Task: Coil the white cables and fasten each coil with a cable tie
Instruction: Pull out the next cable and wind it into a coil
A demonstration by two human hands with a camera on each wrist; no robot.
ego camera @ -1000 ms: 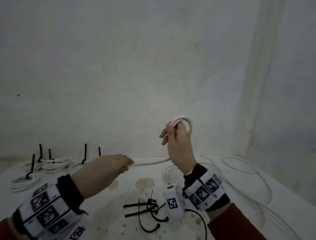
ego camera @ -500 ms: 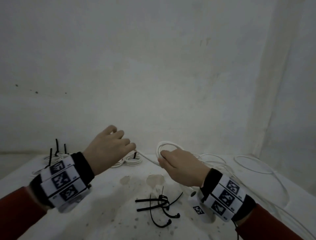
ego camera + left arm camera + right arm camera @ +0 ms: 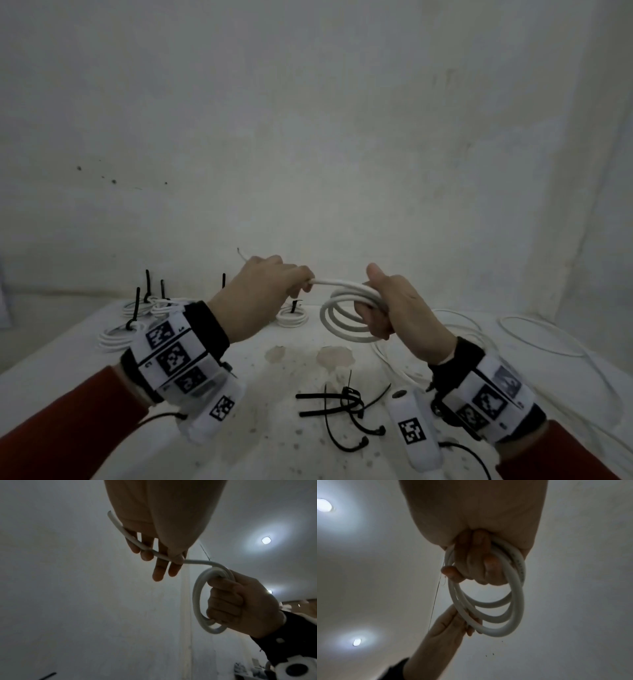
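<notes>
The coil (image 3: 346, 317) hangs in mid-air above the table (image 3: 68, 363), about three loops gathered so they can't spring apart. The right hand (image 3: 397, 308) has its fingers curled through the loops, thumb up, knuckles toward me. The left hand (image 3: 263, 291) pinches the free end (image 3: 329, 281) just beside the coil, wrist raised, likely keeping it taut to lay the last turn; its grip is partly hidden. Black ties (image 3: 346, 407) wait on the table below, finished coils (image 3: 291, 317) behind.
</notes>
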